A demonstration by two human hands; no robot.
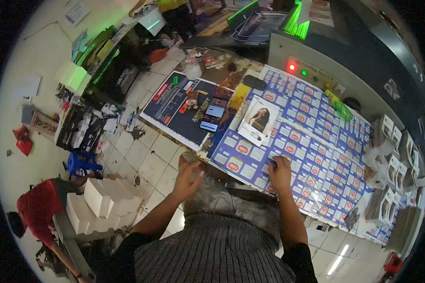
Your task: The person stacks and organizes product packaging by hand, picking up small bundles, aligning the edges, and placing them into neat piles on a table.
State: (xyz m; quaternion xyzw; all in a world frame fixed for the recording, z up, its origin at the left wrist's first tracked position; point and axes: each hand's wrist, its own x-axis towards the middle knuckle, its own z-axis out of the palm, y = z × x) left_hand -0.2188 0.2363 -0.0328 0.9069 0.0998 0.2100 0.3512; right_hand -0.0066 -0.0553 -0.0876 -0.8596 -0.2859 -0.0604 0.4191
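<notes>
My left hand [188, 180] hangs above my lap, short of the table edge, its thumb and fingers apart and nothing in it. On the near part of a blue printed sheet [264, 172] rests my right hand [280, 170], fingers loosely bent and touching the paper. The sheet carries rows of small white and red panels. Just beyond this hand lies a small stack of white printed leaflets [254, 132] showing a person with long dark hair. Left of it, a lit phone [214, 114] lies on a dark printed poster [175, 113].
Stacks of cut leaflets [390, 172] and a crumpled plastic bag [376, 165] stand at the table's right. Behind is a grey machine [311, 56] with lit buttons. A plastic container [192, 70] stands far left. On the floor side, a person in red [40, 210] bends near white paper stacks [104, 203].
</notes>
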